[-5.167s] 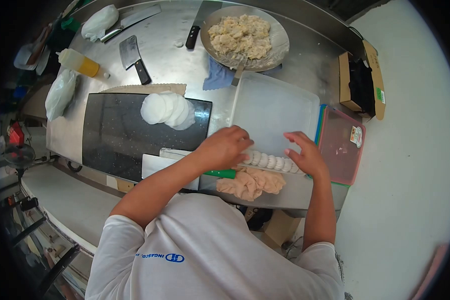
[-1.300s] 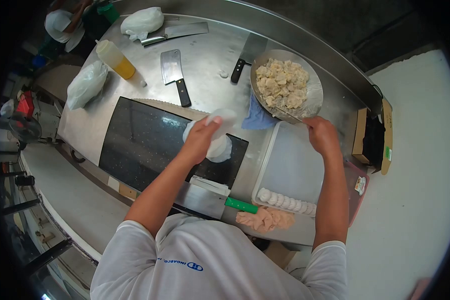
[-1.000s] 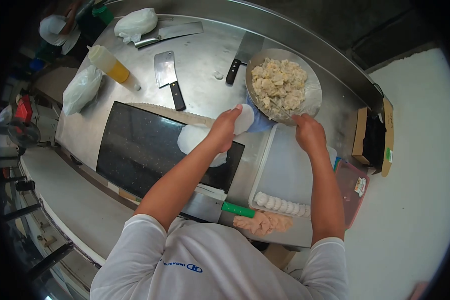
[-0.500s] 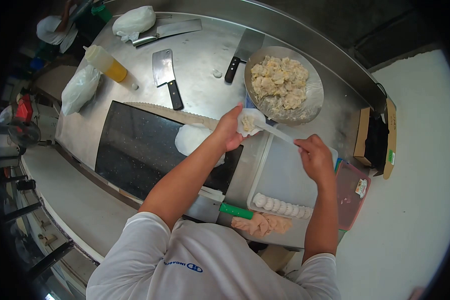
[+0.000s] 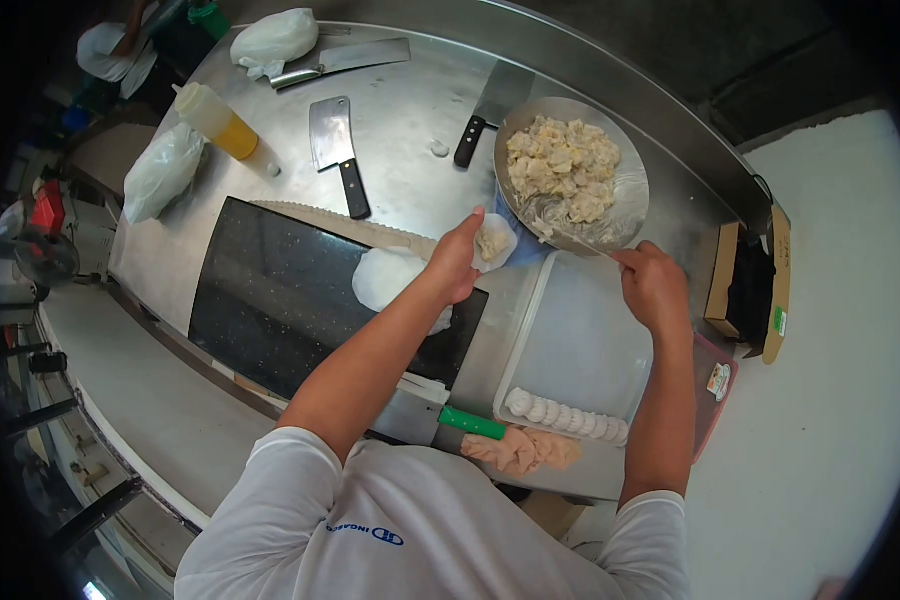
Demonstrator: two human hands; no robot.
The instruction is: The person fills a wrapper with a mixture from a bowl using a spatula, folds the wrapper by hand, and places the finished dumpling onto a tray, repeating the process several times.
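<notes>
My left hand (image 5: 458,262) is closed on a round white dumpling wrapper (image 5: 507,240) with a dab of pale filling (image 5: 491,243) on it. In my right hand (image 5: 656,288) is the handle end of a thin pale spatula (image 5: 592,246), seen edge-on at the near rim of the metal bowl (image 5: 631,190). Chunky filling (image 5: 562,165) is heaped in that bowl. White wrappers (image 5: 388,278) lie under my left forearm on a black slab (image 5: 270,290). Below my right hand, a white tray (image 5: 585,320) carries a row of pleated dumplings (image 5: 567,415) along its near edge.
Cleavers (image 5: 331,135) lie on the steel table, one dark-handled (image 5: 469,141) beside the bowl. A squeeze bottle (image 5: 217,120) and plastic bags (image 5: 165,172) stand at the left. Near me are a green-handled blade (image 5: 473,422) and crumpled tan cloth (image 5: 520,450). A cardboard box (image 5: 778,285) sits right.
My right hand has moved up and right, taking the spatula from the wrapper to the bowl's near rim. Filling stays on the wrapper; my left hand is nearly still.
</notes>
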